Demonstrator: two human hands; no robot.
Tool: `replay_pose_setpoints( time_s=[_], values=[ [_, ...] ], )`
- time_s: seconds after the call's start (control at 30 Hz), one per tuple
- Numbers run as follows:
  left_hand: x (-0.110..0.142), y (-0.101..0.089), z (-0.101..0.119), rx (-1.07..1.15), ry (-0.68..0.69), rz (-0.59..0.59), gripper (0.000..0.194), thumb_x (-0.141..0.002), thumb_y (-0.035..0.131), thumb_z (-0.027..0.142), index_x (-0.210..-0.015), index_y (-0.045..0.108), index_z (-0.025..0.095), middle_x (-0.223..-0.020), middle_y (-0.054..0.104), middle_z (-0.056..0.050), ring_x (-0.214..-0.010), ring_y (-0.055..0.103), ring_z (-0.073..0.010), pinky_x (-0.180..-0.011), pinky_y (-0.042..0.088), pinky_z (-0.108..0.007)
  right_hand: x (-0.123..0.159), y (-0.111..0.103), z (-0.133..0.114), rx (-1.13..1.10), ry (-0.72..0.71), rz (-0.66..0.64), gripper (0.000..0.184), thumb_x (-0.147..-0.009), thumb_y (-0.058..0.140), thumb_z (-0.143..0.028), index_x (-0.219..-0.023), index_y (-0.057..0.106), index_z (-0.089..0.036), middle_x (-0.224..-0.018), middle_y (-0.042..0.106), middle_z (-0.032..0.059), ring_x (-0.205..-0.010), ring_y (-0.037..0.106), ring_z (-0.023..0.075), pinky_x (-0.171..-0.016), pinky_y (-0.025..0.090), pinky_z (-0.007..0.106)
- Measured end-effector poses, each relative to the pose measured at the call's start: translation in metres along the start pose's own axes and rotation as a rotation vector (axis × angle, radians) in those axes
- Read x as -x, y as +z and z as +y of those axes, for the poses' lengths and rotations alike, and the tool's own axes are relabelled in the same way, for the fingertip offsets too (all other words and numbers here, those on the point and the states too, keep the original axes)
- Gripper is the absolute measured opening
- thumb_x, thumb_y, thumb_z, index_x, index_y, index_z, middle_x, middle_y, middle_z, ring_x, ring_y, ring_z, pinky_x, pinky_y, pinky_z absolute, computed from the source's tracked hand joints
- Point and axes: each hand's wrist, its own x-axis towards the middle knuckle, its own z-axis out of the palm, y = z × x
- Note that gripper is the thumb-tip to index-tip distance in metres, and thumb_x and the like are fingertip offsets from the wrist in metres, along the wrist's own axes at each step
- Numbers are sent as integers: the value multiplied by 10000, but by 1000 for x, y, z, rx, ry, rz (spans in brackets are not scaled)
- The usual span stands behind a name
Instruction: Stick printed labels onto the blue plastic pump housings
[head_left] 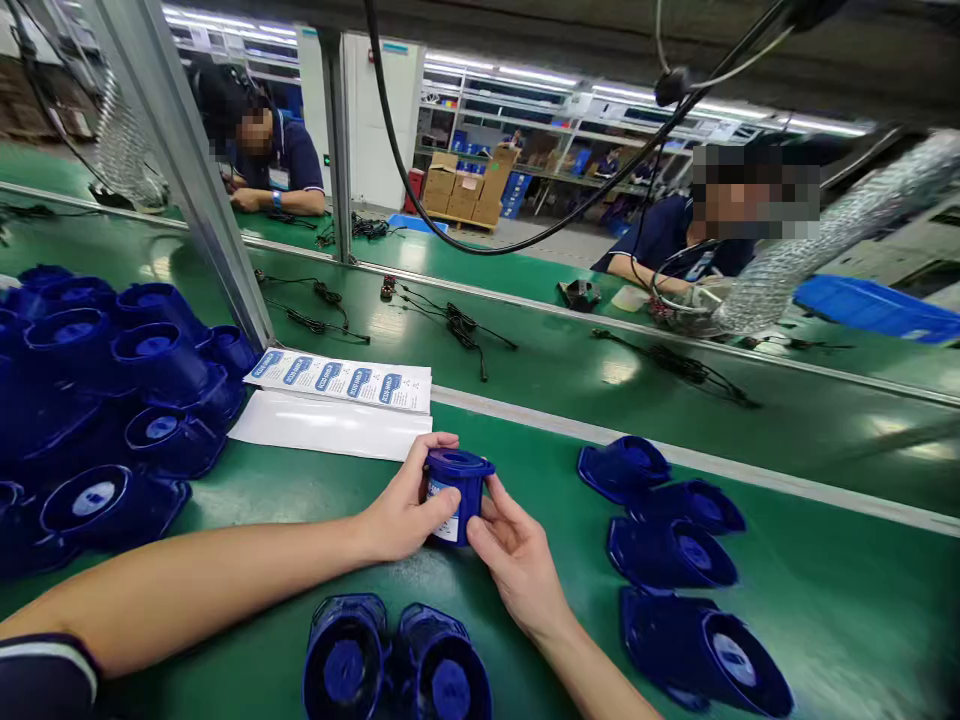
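Observation:
Between my two hands, a blue plastic housing (pixel 471 492) stands on the green bench with a blue and white label on its side. My left hand (pixel 411 505) wraps round its left side, the thumb lying on the label. On the right, the fingers and thumb of my right hand (pixel 514 545) grip the housing's edge. Behind my hands lies a sheet of labels (pixel 341 382) with a strip of white backing (pixel 330 424) in front of it. Two more blue housings (pixel 346 650) lie close to me, their round openings facing my body.
Many blue housings (pixel 161 360) are piled at the left. Several others (pixel 671 552) lie in a column at the right. Past a pale rail, black cables (pixel 461 325) rest on a green surface. A metal post (pixel 180 170) rises at left. Two people work opposite.

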Motion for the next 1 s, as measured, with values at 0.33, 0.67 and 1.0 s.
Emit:
replay_pose_setpoints(
  time_s=[0.33,0.67,1.0],
  values=[
    [2,1,9,-51,-51,-96,799,-909,764,292,-1547,284,267,-1572,405,-166,-1432,487,-342,-1238,393,-562,4,-8,1,-75,30,16,655,-874,938,-376,-1472,672,-406,-1382,785,72,-1243,745,278,-1208,473,547],
    [-2,-7,1,-146,50,-144,1328,-649,1004,359,-1629,107,345,-1633,311,-196,-1508,436,-424,-1247,391,-645,-1,-7,-12,-241,138,31,626,-820,979,-359,-1394,730,-402,-1259,837,61,-1239,753,305,-1193,478,580],
    [3,5,-7,-113,5,10,943,-886,818,447,-1532,145,311,-1513,411,-184,-1423,521,-380,-1217,399,-660,-3,0,-11,-209,116,-109,631,-891,921,-334,-1465,671,-406,-1495,713,51,-1419,633,280,-1285,369,531]
  ],
)
